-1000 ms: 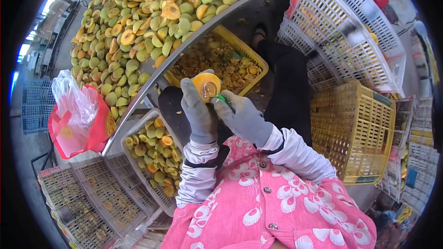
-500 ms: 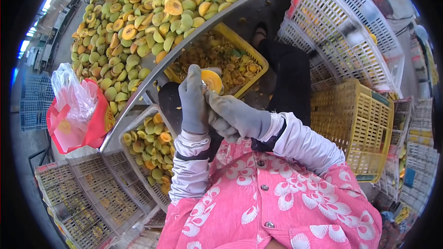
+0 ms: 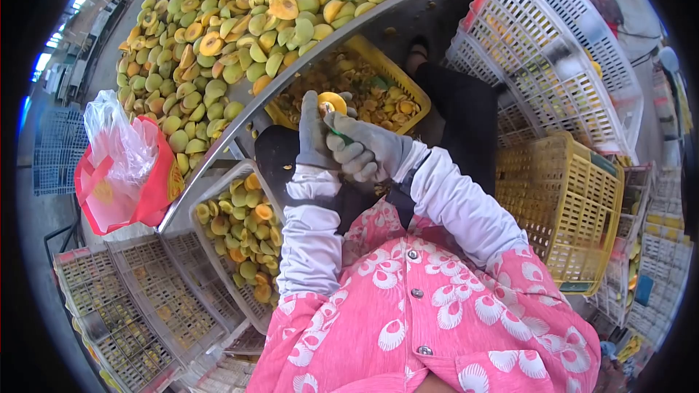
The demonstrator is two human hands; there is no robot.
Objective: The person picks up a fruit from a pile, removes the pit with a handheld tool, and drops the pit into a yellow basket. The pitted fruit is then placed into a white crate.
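Note:
In a grey glove, my left hand (image 3: 315, 132) holds a halved yellow-orange fruit (image 3: 332, 104), cut face up, above the yellow crate (image 3: 417, 96) of fruit scraps. My right hand (image 3: 370, 144), also gloved, is closed around a small tool with a green handle (image 3: 339, 135). The tool's tip meets the centre of the fruit half. Beyond my hands, a large heap of green and yellow fruit halves (image 3: 240, 25) lies on a metal table (image 3: 244, 118). Left of my lap stands a pale crate (image 3: 201, 227) of fruit halves.
A red bag (image 3: 149, 200) with clear plastic sits at the table's left corner. White crates (image 3: 539, 44) and a yellow crate (image 3: 582, 211) stand on the right. More slatted crates (image 3: 138, 306) are at lower left. My legs are below my hands.
The fruit half and both hands have shifted slightly in the view. My right hand has turned, and the green tool handle now shows.

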